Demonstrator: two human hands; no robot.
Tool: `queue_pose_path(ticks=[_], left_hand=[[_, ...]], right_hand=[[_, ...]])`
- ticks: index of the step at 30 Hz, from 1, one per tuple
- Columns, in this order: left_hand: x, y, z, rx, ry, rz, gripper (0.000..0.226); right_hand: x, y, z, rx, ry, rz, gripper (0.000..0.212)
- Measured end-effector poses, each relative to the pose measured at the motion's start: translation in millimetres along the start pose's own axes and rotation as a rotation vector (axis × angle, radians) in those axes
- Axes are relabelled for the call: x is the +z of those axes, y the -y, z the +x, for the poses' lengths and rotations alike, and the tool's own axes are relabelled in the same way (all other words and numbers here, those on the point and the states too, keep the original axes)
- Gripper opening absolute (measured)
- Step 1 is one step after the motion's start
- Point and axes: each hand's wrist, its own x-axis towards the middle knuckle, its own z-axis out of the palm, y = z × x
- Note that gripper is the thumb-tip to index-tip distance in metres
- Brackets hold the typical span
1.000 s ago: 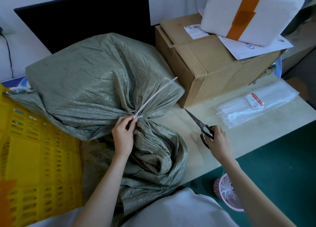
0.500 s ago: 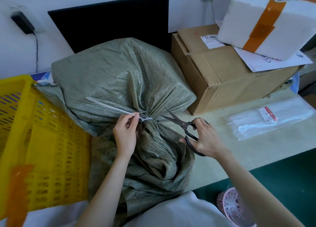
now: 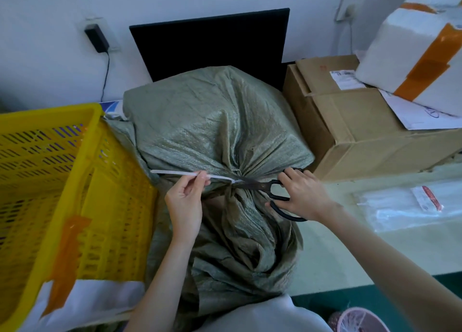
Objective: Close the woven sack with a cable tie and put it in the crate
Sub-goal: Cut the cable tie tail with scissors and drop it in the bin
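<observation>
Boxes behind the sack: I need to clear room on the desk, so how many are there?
2. A brown cardboard box sits right of the woven sack, and a white foam box with orange tape rests on top of it. More may lie out of frame.

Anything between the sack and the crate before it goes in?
Nothing visible. The crate stands right beside the sack, touching its left side. The left hand and right hand are at the tie with scissors.
</observation>
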Motion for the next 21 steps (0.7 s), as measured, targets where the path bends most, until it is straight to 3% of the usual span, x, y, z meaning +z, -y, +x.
queue_pose_path(ticks=[7, 11, 21], left_hand=[[-10.4, -5.5, -5.9, 0.004, -0.029, -0.038, 0.011], [-11.0, -8.2, -8.8, -0.006, -0.034, -0.057, 0.012], [-10.6, -1.4, -9.6, -0.103, -0.056, -0.090, 0.010]], right_hand=[[-0.8, 2.4, 19.3, -0.124, 0.009, -0.008, 0.066], [3.3, 0.6, 26.3, -0.184, 0.007, -0.063, 0.055], [7.6, -0.2, 23.4, -0.210, -0.079, -0.163, 0.049]])
